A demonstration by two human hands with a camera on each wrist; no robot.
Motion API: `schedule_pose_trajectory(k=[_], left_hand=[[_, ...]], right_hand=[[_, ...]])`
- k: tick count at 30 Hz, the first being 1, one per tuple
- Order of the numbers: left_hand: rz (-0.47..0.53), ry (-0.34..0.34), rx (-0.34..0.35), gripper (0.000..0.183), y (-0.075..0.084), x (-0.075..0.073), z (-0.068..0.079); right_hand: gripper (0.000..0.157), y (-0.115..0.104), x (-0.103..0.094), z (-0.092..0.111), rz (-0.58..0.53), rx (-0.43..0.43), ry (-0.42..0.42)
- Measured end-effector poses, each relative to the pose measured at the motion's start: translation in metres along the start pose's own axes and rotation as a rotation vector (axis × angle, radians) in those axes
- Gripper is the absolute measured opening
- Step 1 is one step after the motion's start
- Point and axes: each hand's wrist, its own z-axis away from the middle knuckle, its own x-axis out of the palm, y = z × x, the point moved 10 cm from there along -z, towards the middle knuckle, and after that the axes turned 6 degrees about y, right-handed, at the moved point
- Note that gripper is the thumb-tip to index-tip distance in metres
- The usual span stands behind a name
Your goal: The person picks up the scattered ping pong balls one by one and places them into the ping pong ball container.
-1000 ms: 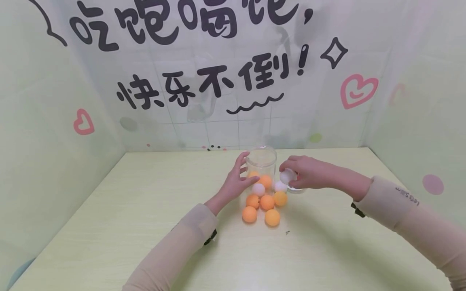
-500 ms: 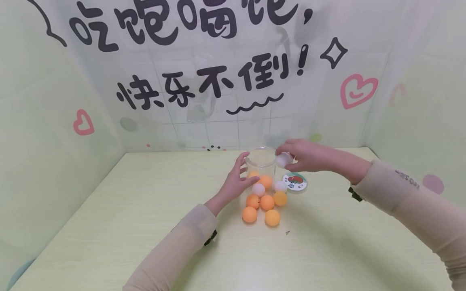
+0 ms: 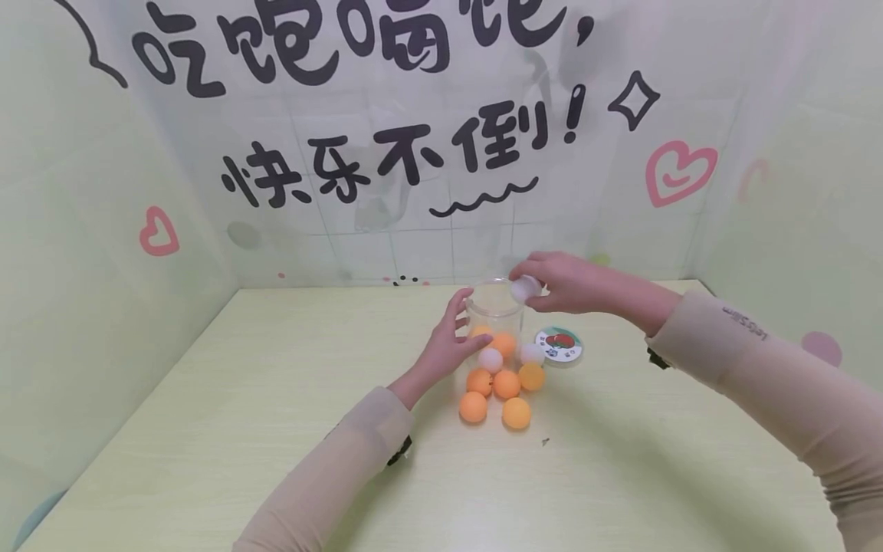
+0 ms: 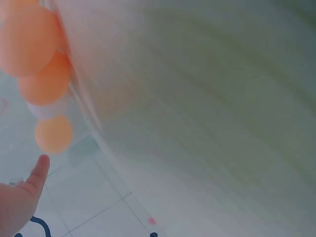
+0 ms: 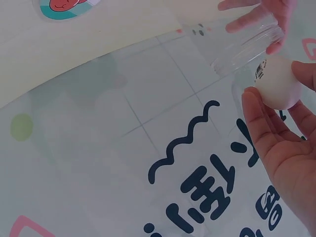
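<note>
My left hand (image 3: pixel 451 341) holds the clear plastic jar (image 3: pixel 495 310) from its left side, thumb in front and fingers spread along the wall. My right hand (image 3: pixel 569 284) pinches a white ping-pong ball (image 3: pixel 525 290) at the right of the jar's rim, printed marks showing on the ball in the right wrist view. Orange ping-pong balls (image 3: pixel 503 345) overlap the jar's lower part. In front of it lie several more orange balls (image 3: pixel 507 384) and two white balls (image 3: pixel 490 359). The left wrist view shows a finger (image 4: pixel 39 173) near the orange balls (image 4: pixel 29 42).
A round lid (image 3: pixel 559 344) with a red picture lies on the pale wooden table (image 3: pixel 276 429), right of the jar. A small dark speck (image 3: pixel 545 441) is on the tabletop. Printed curtains (image 3: pixel 386 253) enclose the table at the back and sides.
My right hand has lifted the white ball from over the lid and carried it up and left to the jar's rim, uncovering the lid. The left hand keeps its place on the jar.
</note>
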Motion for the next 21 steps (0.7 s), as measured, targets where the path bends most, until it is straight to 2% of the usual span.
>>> schedule_pose_trajectory(k=[7,21], left_hand=[[0.005,0.003,-0.004,0.075,-0.001,-0.001,0.0],[0.011,-0.001,-0.005,0.074,0.0,0.0,0.0]], right_hand=[[0.033,0.003,0.004,-0.007,-0.01,0.015,0.024],[0.037,-0.001,0.018,-0.019,0.03,0.026,-0.015]])
